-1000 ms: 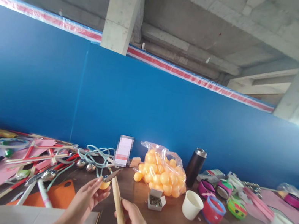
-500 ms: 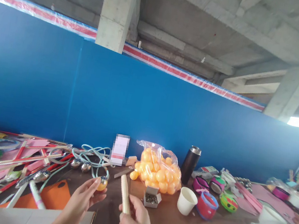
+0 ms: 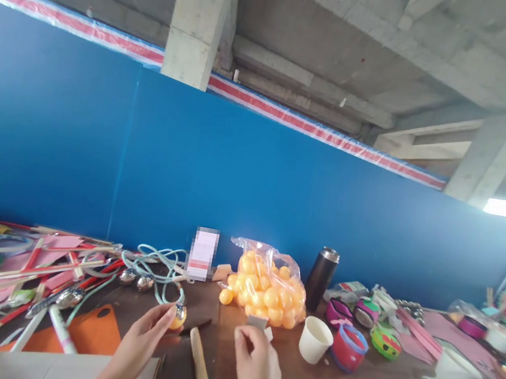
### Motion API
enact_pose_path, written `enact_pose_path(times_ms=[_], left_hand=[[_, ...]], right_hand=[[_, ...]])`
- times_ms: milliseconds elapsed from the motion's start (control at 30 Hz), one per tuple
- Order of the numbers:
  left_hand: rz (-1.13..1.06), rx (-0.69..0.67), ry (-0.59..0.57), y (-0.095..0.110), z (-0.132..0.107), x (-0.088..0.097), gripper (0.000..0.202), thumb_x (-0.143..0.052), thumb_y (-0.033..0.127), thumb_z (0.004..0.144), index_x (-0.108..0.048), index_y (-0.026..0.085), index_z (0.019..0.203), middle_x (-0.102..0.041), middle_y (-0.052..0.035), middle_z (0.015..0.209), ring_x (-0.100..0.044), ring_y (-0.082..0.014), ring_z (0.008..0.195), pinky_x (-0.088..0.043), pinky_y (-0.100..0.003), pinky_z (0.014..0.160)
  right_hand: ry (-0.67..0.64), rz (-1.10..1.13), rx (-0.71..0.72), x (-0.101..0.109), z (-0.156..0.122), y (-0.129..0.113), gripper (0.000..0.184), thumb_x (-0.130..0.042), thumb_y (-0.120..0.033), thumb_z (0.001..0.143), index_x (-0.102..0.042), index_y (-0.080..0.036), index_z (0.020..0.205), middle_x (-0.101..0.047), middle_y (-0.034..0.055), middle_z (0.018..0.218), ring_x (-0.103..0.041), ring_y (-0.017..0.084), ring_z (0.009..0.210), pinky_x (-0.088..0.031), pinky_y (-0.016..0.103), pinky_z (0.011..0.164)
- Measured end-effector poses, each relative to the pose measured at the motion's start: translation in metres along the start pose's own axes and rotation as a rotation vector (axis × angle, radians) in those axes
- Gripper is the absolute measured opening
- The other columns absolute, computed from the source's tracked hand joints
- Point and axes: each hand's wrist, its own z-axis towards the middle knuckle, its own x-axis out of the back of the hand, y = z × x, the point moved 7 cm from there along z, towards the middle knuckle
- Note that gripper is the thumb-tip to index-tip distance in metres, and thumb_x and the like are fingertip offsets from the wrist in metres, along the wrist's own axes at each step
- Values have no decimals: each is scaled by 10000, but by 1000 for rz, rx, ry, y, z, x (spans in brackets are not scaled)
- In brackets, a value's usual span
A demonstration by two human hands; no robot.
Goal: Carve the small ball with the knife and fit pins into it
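Note:
My left hand (image 3: 139, 342) is closed around a small orange ball (image 3: 179, 318) with a shiny silvery patch, gripped between thumb and fingers. A hammer (image 3: 202, 373) lies on the table between my hands, its pale wooden handle toward me and its dark head beyond. My right hand (image 3: 257, 368) is off the handle, fingers bent together in a pinch. Whether anything small is in them is hidden. Just behind that hand stands a small open box (image 3: 257, 323), mostly covered by it; its contents are out of sight.
A clear bag of orange balls (image 3: 267, 290) sits behind the box. Right of it stand a black flask (image 3: 320, 280), a white cup (image 3: 315, 340) and a red-blue round container (image 3: 349, 348). Tubing (image 3: 157, 257), an orange sheet (image 3: 95, 331) and sticks crowd the left. Cardboard (image 3: 49, 369) lies in front.
My right hand has let go of the hammer and moved right to the small box, its fingers pinching. The hammer now lies on the table. My left hand still holds the ball, shifted slightly right.

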Motion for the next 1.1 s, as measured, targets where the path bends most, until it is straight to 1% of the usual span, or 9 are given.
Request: enact_pose_path(times_ms=[67,100,200,267,367,567,767,933,1100], left_hand=[[34,5,2,3,-4,-2,478,-671,471,624,-610,146,969,-678,-70,860,-643,-203,784,-548,-280,657],[46,4,1,5,-6,-4,483,-676,474,616,-615,144,963,-680,-72,867,-642,-202,781,-548,-276,653],[61,-6,8,10,-11,-7,494,-691,474,594,-630,138,950,-684,-72,857,-642,-199,758,-550,-271,640],[62,-13,15,11,-13,-9,501,-696,476,585,-637,134,946,-685,-73,844,-640,-202,757,-552,-276,637],[65,-25,8,10,-12,-10,513,-694,487,580,-641,130,944,-681,-75,827,-634,-207,765,-554,-285,639],[72,-28,-18,9,-11,-12,513,-687,517,564,-656,138,908,-680,-68,802,-635,-207,747,-550,-286,628],[102,-17,-53,10,-13,-14,531,-651,533,604,-631,135,956,-670,-82,878,-632,-210,782,-547,-302,669],[115,-17,-65,7,-11,-15,527,-643,531,618,-623,136,966,-659,-72,858,-628,-211,789,-545,-305,673],[108,-19,-74,4,-9,-14,521,-647,526,616,-626,134,958,-659,-73,846,-628,-206,770,-544,-302,659]], right_hand=[[54,-82,-35,8,9,14,213,-412,-343,837,-611,-275,869,-646,8,914,-598,172,814,-400,246,652],[56,-128,-55,9,12,20,204,-412,-338,834,-603,-282,878,-634,6,925,-596,169,813,-396,246,638],[4,-244,-126,6,17,39,185,-439,-337,809,-589,-286,905,-606,19,926,-596,182,835,-380,246,591],[-23,-274,-150,2,17,46,182,-459,-335,795,-591,-277,907,-598,33,930,-600,190,832,-370,247,575],[-36,-275,-154,-1,17,49,180,-450,-336,801,-594,-271,887,-595,36,936,-602,179,811,-361,240,567],[-36,-275,-183,-2,22,54,181,-421,-331,814,-596,-287,802,-623,2,885,-598,168,809,-348,229,557],[-37,-287,-199,-5,28,59,169,-420,-344,803,-583,-308,776,-624,-14,864,-597,171,763,-324,238,532],[-30,-309,-202,-7,29,60,172,-405,-335,809,-547,-277,729,-610,1,836,-592,181,742,-300,241,518],[-18,-323,-194,-7,29,58,178,-370,-311,831,-517,-252,749,-585,22,909,-585,174,728,-281,241,505]])
